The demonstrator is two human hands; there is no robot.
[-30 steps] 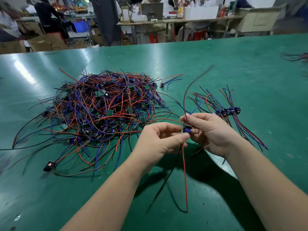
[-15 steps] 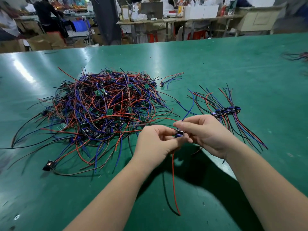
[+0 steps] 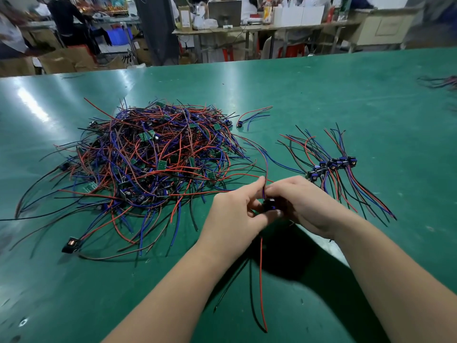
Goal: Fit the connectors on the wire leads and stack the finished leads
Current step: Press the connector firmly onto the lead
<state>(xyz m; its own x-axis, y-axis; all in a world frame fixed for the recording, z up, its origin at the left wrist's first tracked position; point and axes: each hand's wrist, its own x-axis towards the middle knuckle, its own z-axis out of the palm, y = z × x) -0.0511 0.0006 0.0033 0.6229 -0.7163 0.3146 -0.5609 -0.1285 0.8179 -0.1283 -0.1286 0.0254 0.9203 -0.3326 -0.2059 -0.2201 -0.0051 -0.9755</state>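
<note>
Both hands meet over the green table (image 3: 321,100) around one small black connector (image 3: 269,203) with wire leads. My left hand (image 3: 235,214) pinches it from the left with thumb and fingers. My right hand (image 3: 304,204) grips it from the right. A purple-blue wire (image 3: 265,167) rises from the connector toward the pile, and a red wire (image 3: 261,280) and a black wire hang down toward me. A big tangled pile of red, blue and black leads with small green boards (image 3: 148,164) lies to the left. A row of finished leads with black connectors (image 3: 331,167) lies to the right.
A single lead with a connector (image 3: 249,117) lies behind the pile, and a loose black connector (image 3: 70,244) sits at the pile's near left edge. More wires (image 3: 442,81) lie at the far right edge. Benches, boxes and people fill the background.
The hands have shifted slightly left and lower with the connector. The upper wire has swung from standing high to bending over toward the pile. The hanging red and black wires moved along.
</note>
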